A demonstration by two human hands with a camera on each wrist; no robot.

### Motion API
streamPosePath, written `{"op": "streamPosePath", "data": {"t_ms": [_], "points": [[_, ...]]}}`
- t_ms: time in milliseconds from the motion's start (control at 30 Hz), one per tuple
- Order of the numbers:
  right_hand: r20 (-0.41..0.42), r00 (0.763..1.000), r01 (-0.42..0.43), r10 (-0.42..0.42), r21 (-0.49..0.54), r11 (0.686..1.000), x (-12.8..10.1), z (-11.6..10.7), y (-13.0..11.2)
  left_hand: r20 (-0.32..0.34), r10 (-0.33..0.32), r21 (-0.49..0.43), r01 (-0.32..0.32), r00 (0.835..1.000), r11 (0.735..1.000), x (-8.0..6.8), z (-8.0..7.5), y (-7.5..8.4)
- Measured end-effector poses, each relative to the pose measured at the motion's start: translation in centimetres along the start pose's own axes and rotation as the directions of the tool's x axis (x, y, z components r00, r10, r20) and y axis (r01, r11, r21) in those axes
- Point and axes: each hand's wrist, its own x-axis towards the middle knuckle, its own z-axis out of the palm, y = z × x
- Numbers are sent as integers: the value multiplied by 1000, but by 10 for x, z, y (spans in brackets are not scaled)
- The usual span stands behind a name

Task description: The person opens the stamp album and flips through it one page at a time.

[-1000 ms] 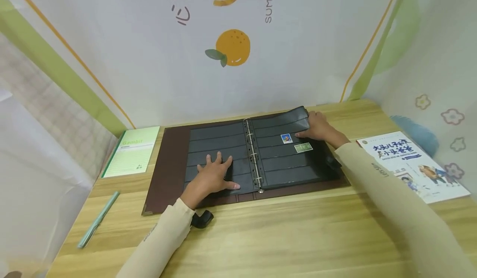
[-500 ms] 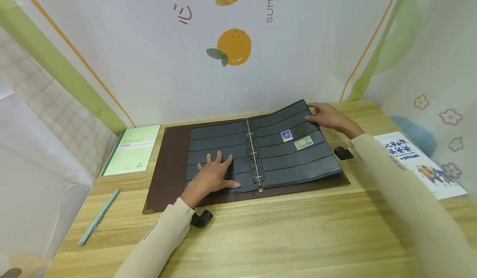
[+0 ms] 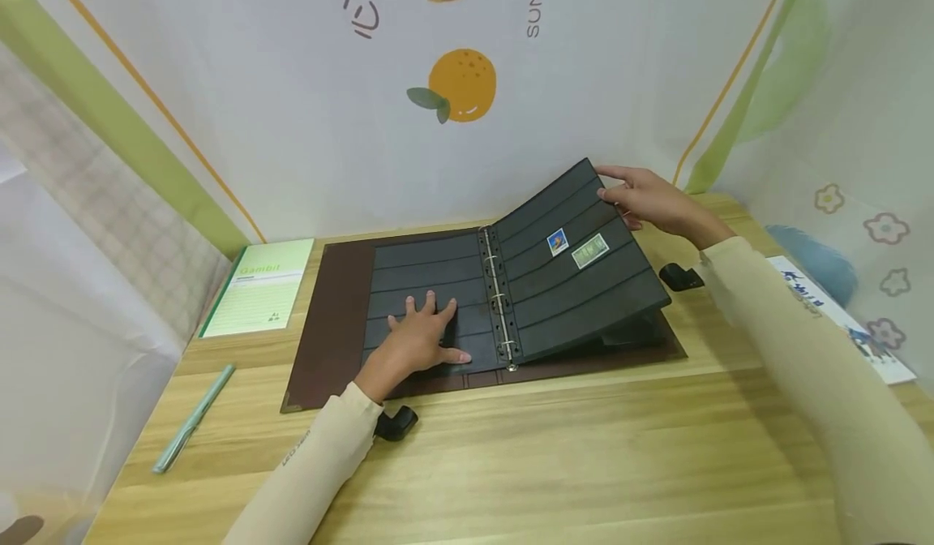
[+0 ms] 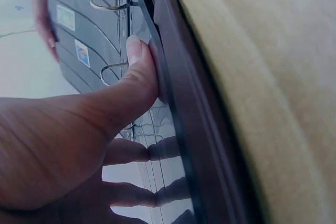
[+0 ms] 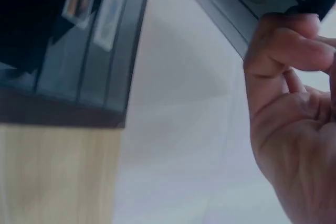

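At the far corner, right hand pinches the lifted page; stamps below may slip; left hand lies spread flat.

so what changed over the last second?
The right hand, holding the outer top corner of the black stamp page, lifted that page up toward the binder rings. The left hand stayed flat on the left page; the brown binder did not move.
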Motion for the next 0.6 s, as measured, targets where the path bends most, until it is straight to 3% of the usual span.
{"op": "streamPosePath", "data": {"t_ms": [267,600], "points": [[-79,996,47,-42,57,997,10,10,-41,6,3,5,-3,1000,1000,0,-2,-2],[-90,992,96,-91,54,994,19,23,-78,2,5,4,-5,1000,1000,1,-1,-1]]}}
